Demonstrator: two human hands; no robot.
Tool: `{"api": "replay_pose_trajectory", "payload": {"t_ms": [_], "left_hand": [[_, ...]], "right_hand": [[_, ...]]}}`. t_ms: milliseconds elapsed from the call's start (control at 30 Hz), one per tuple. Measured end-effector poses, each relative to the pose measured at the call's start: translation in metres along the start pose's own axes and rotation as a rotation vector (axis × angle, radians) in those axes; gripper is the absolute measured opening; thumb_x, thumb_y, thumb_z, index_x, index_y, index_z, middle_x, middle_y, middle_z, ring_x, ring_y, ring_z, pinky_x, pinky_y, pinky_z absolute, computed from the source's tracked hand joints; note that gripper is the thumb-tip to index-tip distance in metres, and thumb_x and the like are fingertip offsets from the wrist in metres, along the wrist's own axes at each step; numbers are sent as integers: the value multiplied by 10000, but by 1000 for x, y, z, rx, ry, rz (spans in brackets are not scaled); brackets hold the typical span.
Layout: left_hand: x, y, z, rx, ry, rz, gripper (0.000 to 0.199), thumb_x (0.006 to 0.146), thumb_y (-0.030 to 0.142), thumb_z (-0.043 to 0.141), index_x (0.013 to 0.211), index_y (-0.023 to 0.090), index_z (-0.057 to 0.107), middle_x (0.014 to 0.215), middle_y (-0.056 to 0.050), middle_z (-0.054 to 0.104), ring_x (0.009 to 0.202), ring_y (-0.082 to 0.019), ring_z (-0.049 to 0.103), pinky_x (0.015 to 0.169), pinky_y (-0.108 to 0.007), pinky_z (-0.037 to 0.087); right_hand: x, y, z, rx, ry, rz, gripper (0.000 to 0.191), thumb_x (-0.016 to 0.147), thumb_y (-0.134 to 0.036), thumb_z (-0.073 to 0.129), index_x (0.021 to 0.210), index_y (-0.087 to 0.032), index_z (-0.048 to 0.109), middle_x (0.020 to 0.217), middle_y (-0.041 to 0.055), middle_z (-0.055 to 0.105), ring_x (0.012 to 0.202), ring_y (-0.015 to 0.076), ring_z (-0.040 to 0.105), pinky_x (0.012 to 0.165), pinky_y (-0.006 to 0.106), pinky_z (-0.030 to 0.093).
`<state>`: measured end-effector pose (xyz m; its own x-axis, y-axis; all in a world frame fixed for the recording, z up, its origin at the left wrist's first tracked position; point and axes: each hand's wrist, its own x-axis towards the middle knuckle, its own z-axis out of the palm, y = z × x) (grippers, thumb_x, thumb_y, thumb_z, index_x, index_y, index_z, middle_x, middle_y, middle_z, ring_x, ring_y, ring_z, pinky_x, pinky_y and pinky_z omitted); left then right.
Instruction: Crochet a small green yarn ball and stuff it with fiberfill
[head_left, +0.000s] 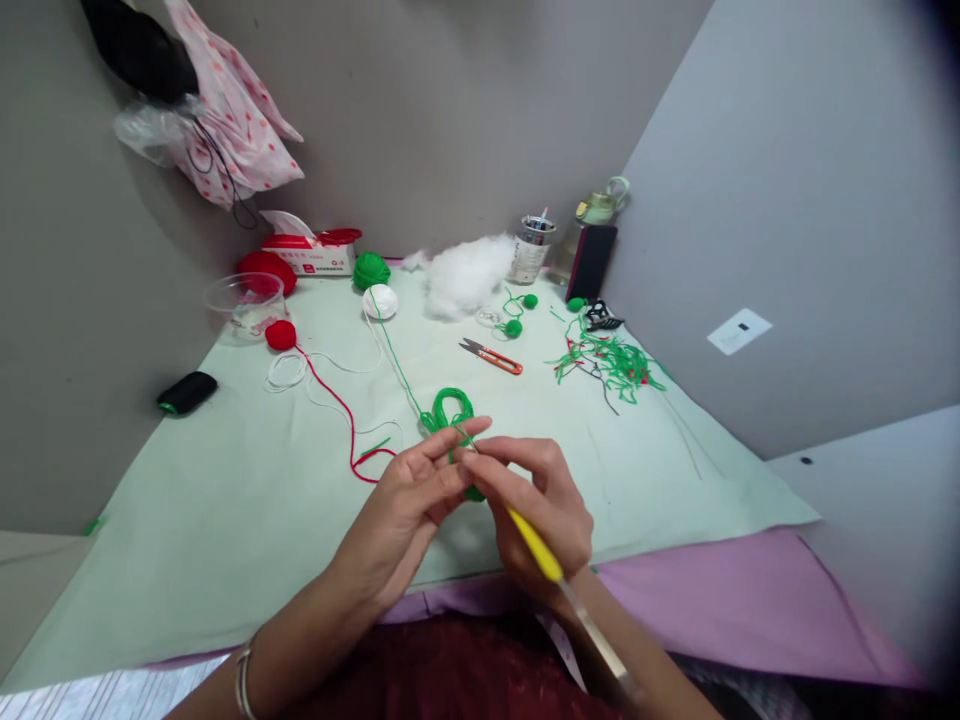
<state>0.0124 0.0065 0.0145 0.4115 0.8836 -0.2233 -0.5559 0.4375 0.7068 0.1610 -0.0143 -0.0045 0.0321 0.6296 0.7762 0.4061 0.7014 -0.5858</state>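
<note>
Close together over the front of the table, both hands work at green yarn. My left hand (416, 490) pinches a small bit of it, mostly hidden by the fingers, with a strand near the forefinger. In my right hand (544, 500) is a crochet hook (534, 540) with a yellow grip, its metal tip reaching to the left fingertips. Just beyond the hands lies a looped bundle of green yarn (452, 402). A green strand (397, 360) runs from it back toward a white ball (380, 302) and a green yarn ball (371, 271).
Orange-handled thread snips (491, 356) lie beyond the hands. White stuffing (471, 278) sits at the back, green yarn scraps (619, 368) at the right. A red ball (280, 335), a clear plastic cup (246, 305) and a black case (187, 393) are at the left. A phone (592, 262) leans back right.
</note>
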Motion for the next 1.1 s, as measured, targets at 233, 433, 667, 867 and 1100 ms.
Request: {"api": "replay_pose_trajectory", "payload": {"t_ms": [233,433,667,867,1100], "left_hand": [[1,6,-3,74,9,68,357,781,269,910,1134,275,858,928,-3,701,824,-101,586,793,-183,492],[-4,3,-8,256,-57,115,428,868,345,850,1291,320,791,1003,-26,693,987,-172,623,932,-274,491],[-5,10,-13,407,-3,180,408,846,324,861,1247,366,804,944,4,588,835,-120,563,682,-199,459],[-6,13,-8,441,22,183,392,842,266,854,1223,347,816,917,12,593,835,-114,589,709,-193,480],[-13,13,-2,559,127,295,367,831,199,830,1185,296,822,895,7,637,884,-153,637,872,-260,523]], "right_hand": [[12,0,-4,466,34,381,194,1043,-243,641,1009,-284,828,939,29,766,803,161,663,697,306,537],[10,5,-2,566,49,554,147,1021,-308,695,975,-279,832,882,10,745,755,132,636,706,272,520],[16,5,-4,692,54,621,198,1022,-364,689,921,-248,814,880,13,741,725,123,638,679,258,521],[12,6,-10,612,-35,491,214,1069,-298,604,983,-244,792,921,30,751,774,151,656,718,297,534],[14,-6,-19,237,-157,159,228,1059,-125,543,1096,-236,739,969,50,760,917,192,710,806,349,567]]}}
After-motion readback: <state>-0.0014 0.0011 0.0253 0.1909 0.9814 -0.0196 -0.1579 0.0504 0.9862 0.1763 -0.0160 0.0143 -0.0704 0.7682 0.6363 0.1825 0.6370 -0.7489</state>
